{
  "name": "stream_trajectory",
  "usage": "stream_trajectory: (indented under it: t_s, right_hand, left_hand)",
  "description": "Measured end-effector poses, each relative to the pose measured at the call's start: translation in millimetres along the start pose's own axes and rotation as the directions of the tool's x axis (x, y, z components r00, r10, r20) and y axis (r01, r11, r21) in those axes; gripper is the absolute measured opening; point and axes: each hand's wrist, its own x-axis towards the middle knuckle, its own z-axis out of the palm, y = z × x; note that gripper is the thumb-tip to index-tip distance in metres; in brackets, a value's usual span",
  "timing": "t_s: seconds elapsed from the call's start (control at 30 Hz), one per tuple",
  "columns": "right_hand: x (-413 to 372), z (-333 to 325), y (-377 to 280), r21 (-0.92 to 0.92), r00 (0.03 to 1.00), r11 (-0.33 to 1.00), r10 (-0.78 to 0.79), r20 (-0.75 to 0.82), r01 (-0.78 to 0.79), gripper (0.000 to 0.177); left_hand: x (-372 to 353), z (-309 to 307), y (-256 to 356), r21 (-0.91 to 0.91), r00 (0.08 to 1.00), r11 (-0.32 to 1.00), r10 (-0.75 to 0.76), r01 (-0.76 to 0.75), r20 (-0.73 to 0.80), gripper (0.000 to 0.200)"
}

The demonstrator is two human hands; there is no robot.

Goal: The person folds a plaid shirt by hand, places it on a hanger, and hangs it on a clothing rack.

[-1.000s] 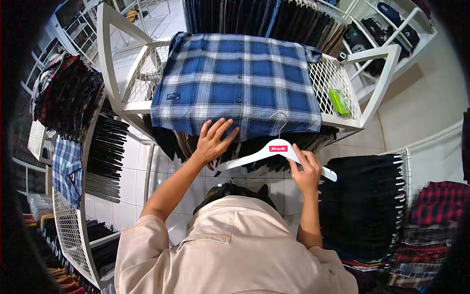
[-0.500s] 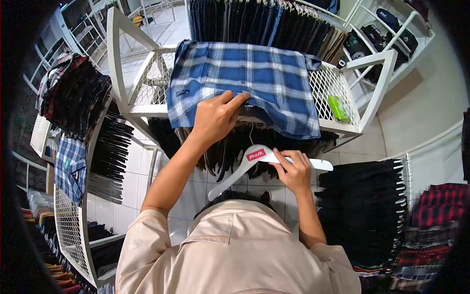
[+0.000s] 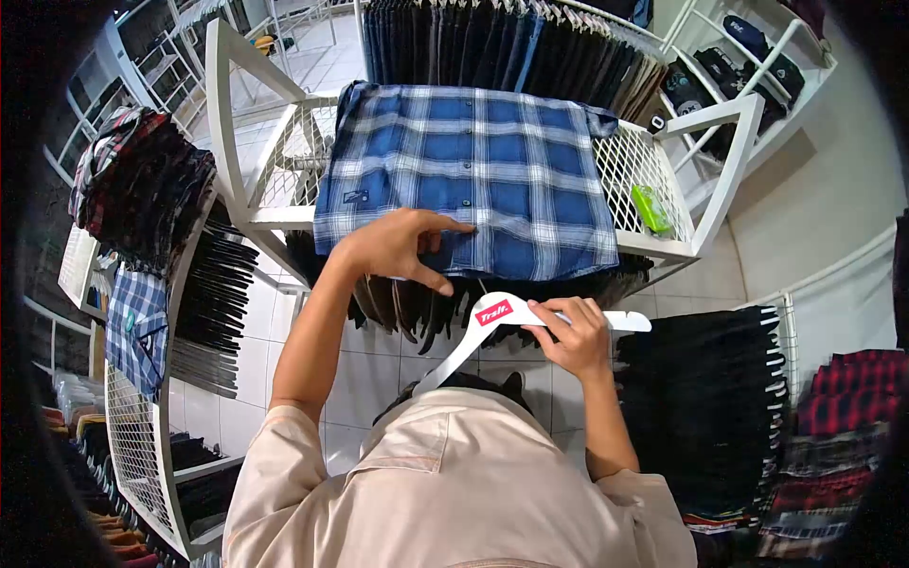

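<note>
A blue and white plaid shirt (image 3: 454, 170) lies flat, buttons upward, over a white mesh rack top, its near edge hanging slightly over the front. My left hand (image 3: 402, 248) rests at the shirt's near edge, thumb and fingers apart, the index finger stretched toward the button strip. In my right hand (image 3: 571, 336) is a white clothes hanger (image 3: 464, 348) with a red label, gripped by one arm close to my body. The hanger's hook points up toward the shirt, and its tip is partly hidden at the cloth edge.
A bright green packet (image 3: 650, 210) lies on the white mesh rack (image 3: 677, 194), right of the shirt. Dark trousers (image 3: 492, 43) hang behind it. Folded plaid shirts (image 3: 142, 185) are stacked at left, black garments (image 3: 701, 407) hang at right, and caps (image 3: 729, 76) fill a shelf.
My left hand has let go of the shirt's lifted near edge and come down toward me, fingers opening. The cloth now lies flatter. The hanger has tilted slightly in my right hand.
</note>
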Motion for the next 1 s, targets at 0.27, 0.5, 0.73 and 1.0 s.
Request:
stream_trajectory:
  t_s: [0.27,0.5,0.73,1.0]
  right_hand:
    - [-5.3,20.5,-9.7,0.029,1.000,1.000,0.007,0.031,-0.008,0.041]
    - [-3.9,23.7,-9.4,0.038,0.999,0.999,-0.029,0.039,0.028,0.039]
    - [0.8,20.3,-22.5,0.042,0.991,0.991,-0.130,0.012,0.130,0.042]
    - [2.3,-0.7,-9.3,-0.041,0.998,0.998,0.046,-0.049,-0.048,0.041]
  left_hand:
    - [-9.6,17.4,1.0,0.026,0.993,0.999,0.050,-0.047,-0.110,0.061]
    - [-11.4,27.5,-4.2,0.069,0.959,0.997,0.051,-0.033,-0.279,0.020]
    - [-1.6,23.3,-2.4,0.118,0.921,0.990,0.111,-0.071,-0.375,0.016]
    - [-6.8,24.0,11.9,0.397,0.817,0.902,0.353,-0.168,-0.456,0.024]
